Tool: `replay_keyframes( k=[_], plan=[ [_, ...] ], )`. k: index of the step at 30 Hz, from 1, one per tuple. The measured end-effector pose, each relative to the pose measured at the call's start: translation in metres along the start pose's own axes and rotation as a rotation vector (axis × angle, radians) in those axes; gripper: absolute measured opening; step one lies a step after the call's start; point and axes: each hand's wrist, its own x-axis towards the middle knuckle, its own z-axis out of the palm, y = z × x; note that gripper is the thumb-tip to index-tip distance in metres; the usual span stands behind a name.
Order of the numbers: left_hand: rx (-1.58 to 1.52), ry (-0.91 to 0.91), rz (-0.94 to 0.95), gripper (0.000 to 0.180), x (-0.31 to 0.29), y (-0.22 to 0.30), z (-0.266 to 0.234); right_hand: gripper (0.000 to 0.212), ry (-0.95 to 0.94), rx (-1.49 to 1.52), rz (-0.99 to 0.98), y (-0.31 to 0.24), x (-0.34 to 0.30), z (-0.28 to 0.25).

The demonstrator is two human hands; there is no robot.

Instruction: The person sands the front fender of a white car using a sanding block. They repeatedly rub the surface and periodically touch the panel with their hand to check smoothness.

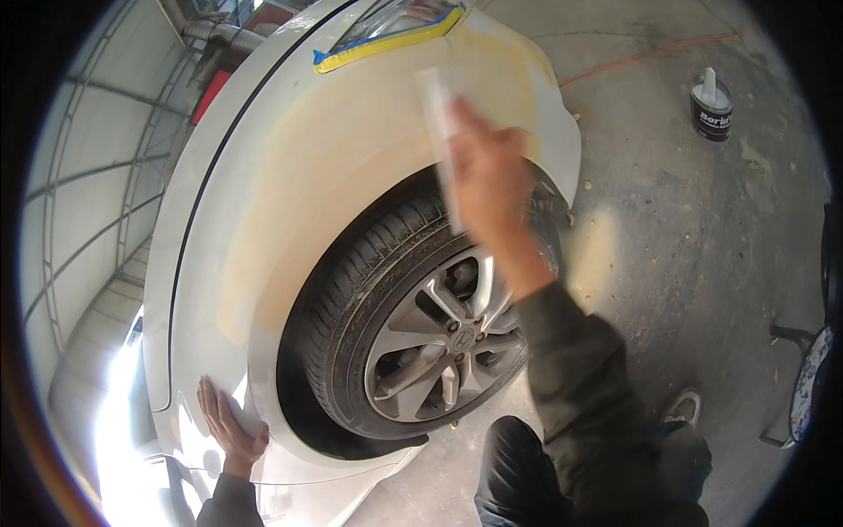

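A white car's front fender [325, 132] curves over the wheel, with beige and yellowish filler patches spread along its arch. My right hand [493, 180], blurred by motion, grips a long, flat, pale sanding block [436, 110] against or just over the filler above the tyre [369, 268]. Motion blur hides whether the block touches the surface. My left hand [230, 430] lies flat with spread fingers on the white panel behind the wheel arch, holding nothing. Blue and yellow masking tape [386, 53] edges the headlight [395, 22] at the top.
A black open can [711, 119] with a pale tool or lump sticking out stands on the concrete floor [694, 246] at right. A stool-like frame [777, 386] is at the right edge. A thin orange cord [650, 57] crosses the floor. The alloy wheel [448, 338] sits near my knees.
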Motion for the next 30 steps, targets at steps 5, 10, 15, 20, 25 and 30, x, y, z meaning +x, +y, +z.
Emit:
replay_keyframes(
  k=[5,10,15,20,25,30],
  plan=[
    [0.000,0.013,0.010,0.093,0.007,0.001,-0.001,0.058,0.137,0.079,-0.178,-0.053,-0.037,0.014],
    [-0.014,0.013,-0.002,0.090,0.009,0.007,0.008,0.054,0.127,0.132,-0.526,-0.072,-0.073,0.027],
    [-0.004,0.040,0.012,0.089,0.014,0.005,0.005,0.047,0.252,-0.018,-0.250,0.015,-0.009,0.007],
    [0.017,-0.001,0.007,0.089,0.002,0.000,-0.005,0.054,0.068,0.085,-0.388,-0.078,-0.076,0.034],
    [-0.021,0.015,0.024,0.088,0.001,0.001,0.004,0.051,0.110,0.051,-0.164,-0.005,-0.038,0.020],
    [-0.019,0.032,0.003,0.088,0.011,0.005,-0.002,0.054,0.258,-0.037,-0.209,-0.001,-0.025,0.010]
  ],
)
